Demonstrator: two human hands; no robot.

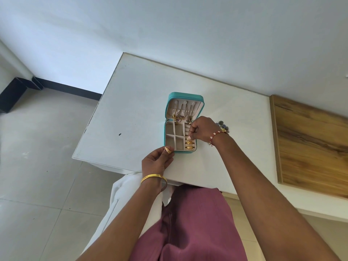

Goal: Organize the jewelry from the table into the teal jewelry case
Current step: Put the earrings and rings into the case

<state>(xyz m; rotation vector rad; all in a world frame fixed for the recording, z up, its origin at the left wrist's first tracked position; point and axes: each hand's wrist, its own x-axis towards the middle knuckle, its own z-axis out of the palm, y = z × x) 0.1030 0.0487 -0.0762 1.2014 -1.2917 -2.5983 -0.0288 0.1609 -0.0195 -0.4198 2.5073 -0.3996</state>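
The left hand (pixel 156 161) pinches a gold ring (pixel 168 150) between its thumb and fingers, just beside the near left corner of the teal case (pixel 183 123). A gold bangle (pixel 153 178) sits on that wrist. The right hand (pixel 202 131) is over the right side of the case with its fingers curled, and the fingertips press down at the ring slots; I cannot tell if it holds something. A red thread band (pixel 216 136) is tied on that wrist. Two more gold rings (pixel 189 145) sit in the slots at the near right part of the case, just under the right hand. The case lies open on the white bench (pixel 131 113), with its lid standing at the far end. Gold chains (pixel 179 116) hang inside the lid and bunch up where the lid meets the tray. A small clump of other jewelry (pixel 223 126) lies on the bench to the right of the case, partly hidden behind the right hand. A wooden board (pixel 310 140) lies further right of the case.
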